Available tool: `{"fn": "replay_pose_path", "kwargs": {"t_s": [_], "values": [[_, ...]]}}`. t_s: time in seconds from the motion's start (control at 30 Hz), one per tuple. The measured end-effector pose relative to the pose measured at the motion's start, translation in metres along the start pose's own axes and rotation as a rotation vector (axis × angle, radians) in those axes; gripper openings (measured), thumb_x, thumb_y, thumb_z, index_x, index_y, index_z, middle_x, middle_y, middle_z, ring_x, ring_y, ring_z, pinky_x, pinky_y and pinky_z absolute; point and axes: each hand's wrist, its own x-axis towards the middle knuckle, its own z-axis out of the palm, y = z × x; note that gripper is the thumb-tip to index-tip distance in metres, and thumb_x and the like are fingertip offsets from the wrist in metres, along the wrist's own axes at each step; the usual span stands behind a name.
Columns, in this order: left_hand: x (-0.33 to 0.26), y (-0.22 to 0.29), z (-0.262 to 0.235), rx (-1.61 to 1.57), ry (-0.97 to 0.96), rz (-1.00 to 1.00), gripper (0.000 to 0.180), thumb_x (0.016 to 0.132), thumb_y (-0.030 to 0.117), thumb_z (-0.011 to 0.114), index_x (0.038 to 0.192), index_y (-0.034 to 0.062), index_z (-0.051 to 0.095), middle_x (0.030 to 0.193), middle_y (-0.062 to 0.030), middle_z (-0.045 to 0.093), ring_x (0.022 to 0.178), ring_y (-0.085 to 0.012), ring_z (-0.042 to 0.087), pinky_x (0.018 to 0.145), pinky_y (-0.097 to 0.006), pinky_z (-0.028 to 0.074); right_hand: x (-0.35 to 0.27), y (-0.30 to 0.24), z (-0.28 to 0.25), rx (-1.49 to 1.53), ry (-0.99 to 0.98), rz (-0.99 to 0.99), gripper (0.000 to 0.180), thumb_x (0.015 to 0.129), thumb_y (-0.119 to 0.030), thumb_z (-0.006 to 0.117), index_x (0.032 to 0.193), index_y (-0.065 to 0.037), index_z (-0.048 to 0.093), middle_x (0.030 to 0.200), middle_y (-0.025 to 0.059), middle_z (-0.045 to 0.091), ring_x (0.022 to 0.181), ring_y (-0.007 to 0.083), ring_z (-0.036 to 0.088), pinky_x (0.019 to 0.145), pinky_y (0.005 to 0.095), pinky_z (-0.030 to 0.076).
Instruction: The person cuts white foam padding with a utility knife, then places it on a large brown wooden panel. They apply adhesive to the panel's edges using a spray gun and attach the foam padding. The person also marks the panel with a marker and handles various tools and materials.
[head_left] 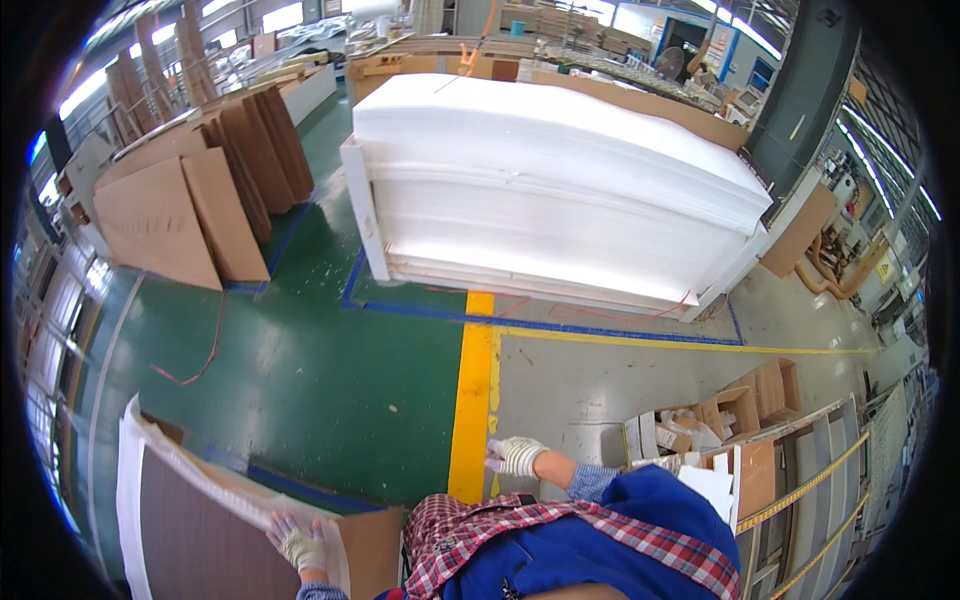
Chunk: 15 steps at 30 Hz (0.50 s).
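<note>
My left hand (297, 543), in a pale knitted glove, lies with its fingers spread on the white foam-like edging of a dark brown panel (200, 525). White sheet material wraps the panel's edges, and brown cardboard (371, 550) shows beside it. In front of my body, my right hand (517, 457) hangs in the air above the yellow floor stripe, gloved in a striped knit. Its fingers are slightly bent and apart, with nothing visible in them.
Ahead stands a large stack wrapped in white sheeting (540, 190). Brown cardboard sheets (160, 220) lean at the left. At the right are cardboard boxes (740, 408) and a rack with yellow-marked bars (800, 485). A dark pillar (803, 95) rises behind.
</note>
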Motion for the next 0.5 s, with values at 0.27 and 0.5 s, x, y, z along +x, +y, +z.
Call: {"fn": "replay_pose_path", "kwargs": {"t_s": [0.27, 0.5], "values": [[0.065, 0.105, 0.059, -0.217, -0.097, -0.198, 0.067, 0.085, 0.052, 0.047, 0.131, 0.004, 0.043, 0.138, -0.0238, 0.037, 0.131, -0.0362, 0.032, 0.107, -0.047, 0.025, 0.103, 0.039, -0.136, 0.146, 0.185, -0.102, 0.039, 0.088, -0.04, 0.051, 0.107, -0.007, 0.057, 0.092, 0.0175, 0.065, 0.088, 0.0346, 0.062, 0.077, 0.0406, 0.048], [0.176, 0.258, 0.12, -0.345, -0.745, 0.119, 0.049, 0.087, 0.052, 0.045, 0.114, 0.0128, 0.058, 0.122, -0.0224, 0.054, 0.114, -0.0369, 0.052, 0.093, -0.044, 0.043, 0.207, 0.014, -0.376, 0.114, 0.42, -0.31, 0.028, 0.087, -0.027, 0.057, 0.103, -0.004, 0.057, 0.08, 0.0114, 0.064, 0.075, 0.024, 0.063, 0.069, 0.0356, 0.05]]}}
